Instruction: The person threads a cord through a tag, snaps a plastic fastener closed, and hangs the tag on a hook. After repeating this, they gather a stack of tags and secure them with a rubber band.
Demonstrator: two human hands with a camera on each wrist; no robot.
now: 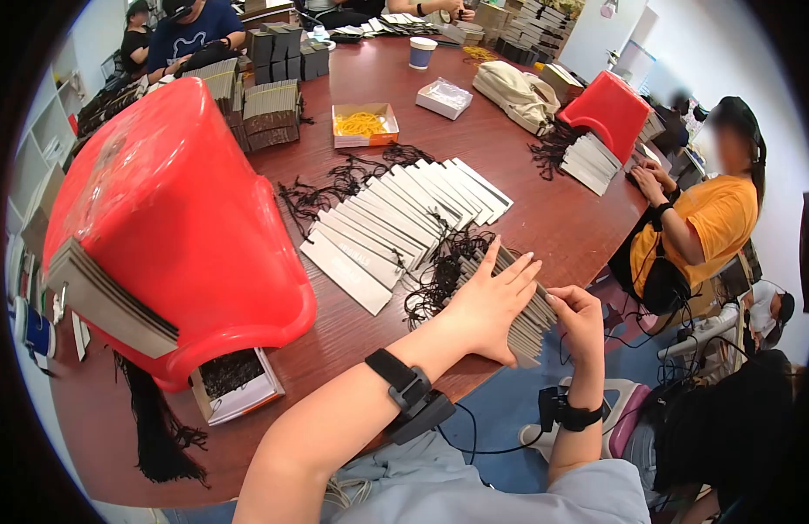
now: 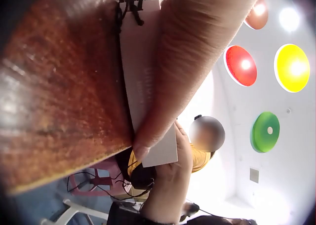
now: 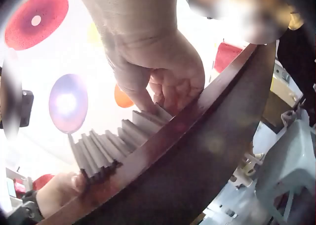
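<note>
A row of grey card tags (image 1: 528, 327) with black strings stands on edge at the table's front edge. Over its top lies my left hand (image 1: 492, 310), fingers spread, thumb at the near end; the left wrist view shows that thumb against a pale tag (image 2: 165, 148). My right hand (image 1: 581, 319) is at the row's right side, and in the right wrist view its thumb and curled fingers pinch tags at one end of the row (image 3: 140, 128). Beyond them, white tags (image 1: 395, 218) lie fanned out on the table, their black strings tangled alongside.
A large red plastic stool (image 1: 177, 227) stands at the left, grey tags leaning on it. Beneath it is a box (image 1: 238, 402) of black pieces. Farther back are a box of yellow bands (image 1: 361, 124), a paper cup (image 1: 422, 52) and tag stacks. A person in orange (image 1: 719, 218) sits at the right.
</note>
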